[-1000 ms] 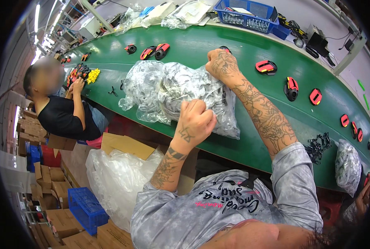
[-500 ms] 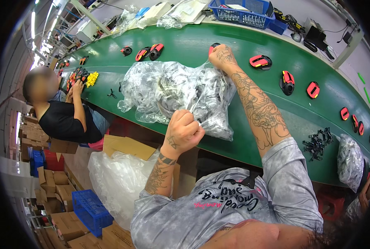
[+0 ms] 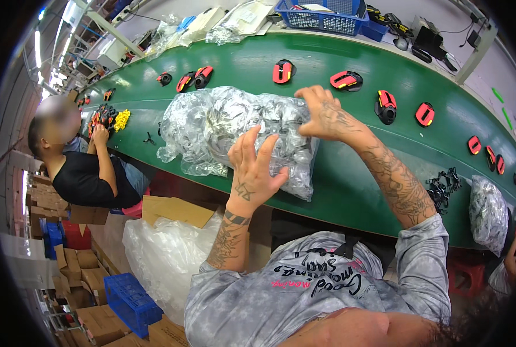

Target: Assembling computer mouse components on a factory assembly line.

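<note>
A large clear plastic bag (image 3: 211,124) full of dark parts, hard to make out through the film, lies on the green table (image 3: 258,55) in front of me. Over its near edge is my left hand (image 3: 252,165), fingers spread and thumb apart. My right hand (image 3: 327,115) hovers at the bag's right end, its fingers stretched out and apart. Neither hand grips the plastic. Just beyond the right hand stands a red and black part (image 3: 283,72) with a yellow mark.
More red and black parts (image 3: 387,106) stand along the table. Black clips (image 3: 443,188) and another filled bag (image 3: 488,215) lie at the right. A person (image 3: 84,173) works at the left beside yellow pieces (image 3: 122,120). Below sit cardboard boxes (image 3: 101,324) and a blue crate (image 3: 131,306).
Both hands have let go of the plastic bag and their fingers have spread. My right hand has come down and nearer, uncovering the red and black part behind it.
</note>
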A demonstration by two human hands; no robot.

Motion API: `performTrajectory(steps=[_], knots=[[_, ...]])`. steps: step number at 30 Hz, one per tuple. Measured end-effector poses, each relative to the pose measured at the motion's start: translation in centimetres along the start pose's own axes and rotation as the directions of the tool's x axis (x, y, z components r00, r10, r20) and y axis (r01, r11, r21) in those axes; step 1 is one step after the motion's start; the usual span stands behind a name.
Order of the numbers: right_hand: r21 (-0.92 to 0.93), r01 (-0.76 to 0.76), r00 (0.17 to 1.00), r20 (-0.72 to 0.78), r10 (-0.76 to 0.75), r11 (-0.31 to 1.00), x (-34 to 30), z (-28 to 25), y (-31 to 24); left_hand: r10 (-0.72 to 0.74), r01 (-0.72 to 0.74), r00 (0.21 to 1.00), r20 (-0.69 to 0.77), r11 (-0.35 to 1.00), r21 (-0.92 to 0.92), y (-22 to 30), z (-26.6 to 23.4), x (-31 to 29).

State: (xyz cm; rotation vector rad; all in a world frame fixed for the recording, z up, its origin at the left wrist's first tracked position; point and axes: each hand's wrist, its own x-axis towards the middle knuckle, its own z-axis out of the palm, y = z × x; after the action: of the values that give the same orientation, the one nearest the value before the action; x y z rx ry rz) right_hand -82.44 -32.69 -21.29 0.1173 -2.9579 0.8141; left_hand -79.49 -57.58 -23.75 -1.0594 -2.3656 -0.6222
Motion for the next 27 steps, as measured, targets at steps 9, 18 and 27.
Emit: performTrajectory(steps=[9, 18, 27], knots=[[0.532, -0.198, 0.979, 0.157, 0.133, 0.824, -3.2, -0.9, 5.3, -0.09, 0.077, 0.981, 0.174, 0.994, 0.08, -0.8, 2.2, 1.2], [-0.101, 0.017, 0.986, -0.163, -0.033, 0.995, -4.1, -2.6, 8.7, -0.08, 0.058, 0.976, 0.2, 0.992, 0.112, -3.0, 2.3, 1.2], [0.229, 0.046, 0.986, -0.164, -0.008, 0.972, -9.2, -3.4, 8.9, -0.082, 0.076, 0.984, 0.155, 0.996, 0.047, -3.9, 2.4, 0.4]])
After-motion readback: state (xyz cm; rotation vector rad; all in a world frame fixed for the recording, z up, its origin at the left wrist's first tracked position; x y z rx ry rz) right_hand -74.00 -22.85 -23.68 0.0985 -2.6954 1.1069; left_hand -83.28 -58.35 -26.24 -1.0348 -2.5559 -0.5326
